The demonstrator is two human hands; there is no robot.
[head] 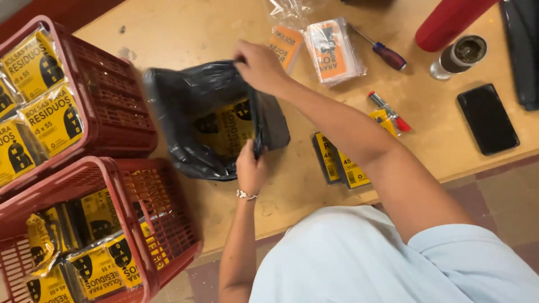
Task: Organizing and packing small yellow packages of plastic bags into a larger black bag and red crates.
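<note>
Looking down from the head view, the only one supplied, a black plastic bag (216,120) lies open-mouthed on the wooden counter (185,33), between the red baskets (120,120) at the left and loose packets at the right. Yellow packets (227,129) show inside the bag's mouth.

Left hand (251,168): closed in a pinch on the near edge of the bag's rim, thumb and fingers folded over the film. Right hand (259,67): closed on the far rim, arm reaching across the counter, holding the mouth spread.

Handling judgement: the bag is thin, soft film, light in itself, glossy and likely slippery; it sags where unsupported, and the packets within give it what weight it has. The rim is the sound place to hold, at opposite sides, as both hands do now.

Surroundings: the baskets hold more yellow packets (53,120). Orange-labelled packets (331,50), a screwdriver (384,53), a small red-handled tool (390,112), a black phone (487,119), a red cylinder (449,19) and a further stack of yellow packets (339,163) lie on the counter, apart from the bag
</note>
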